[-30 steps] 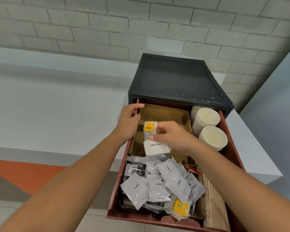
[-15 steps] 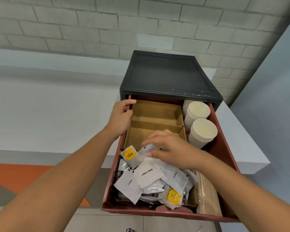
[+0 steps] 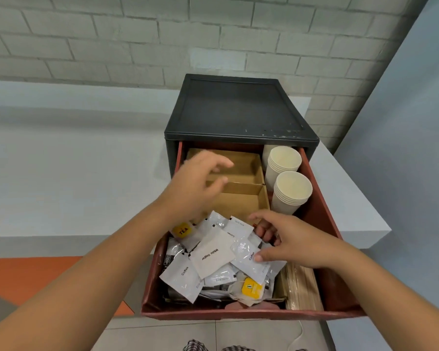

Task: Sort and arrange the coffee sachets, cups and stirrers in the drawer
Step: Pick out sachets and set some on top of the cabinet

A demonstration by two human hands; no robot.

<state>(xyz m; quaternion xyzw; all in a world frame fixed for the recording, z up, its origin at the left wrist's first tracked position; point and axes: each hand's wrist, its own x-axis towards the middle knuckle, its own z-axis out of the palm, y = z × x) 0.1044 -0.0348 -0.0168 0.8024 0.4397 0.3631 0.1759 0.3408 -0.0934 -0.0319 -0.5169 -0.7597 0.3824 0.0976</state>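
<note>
my left hand (image 3: 195, 188) hovers slack-fingered over the cardboard divider (image 3: 243, 185), my right hand (image 3: 294, 241) pinching a coffee sachet (image 3: 246, 260) under its thumb

"TEA" stands on a yellow tag (image 3: 182, 230). "White Sugar" is on a beige sachet (image 3: 214, 253). "Coffee" is on the left white sachet (image 3: 181, 274) and the right white sachet (image 3: 249, 259).

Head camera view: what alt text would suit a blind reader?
Two bare hands reach into an open red drawer of jumbled sachets: the right hand touches a white coffee sachet, the left hand hovers over brown cardboard compartments.
</note>
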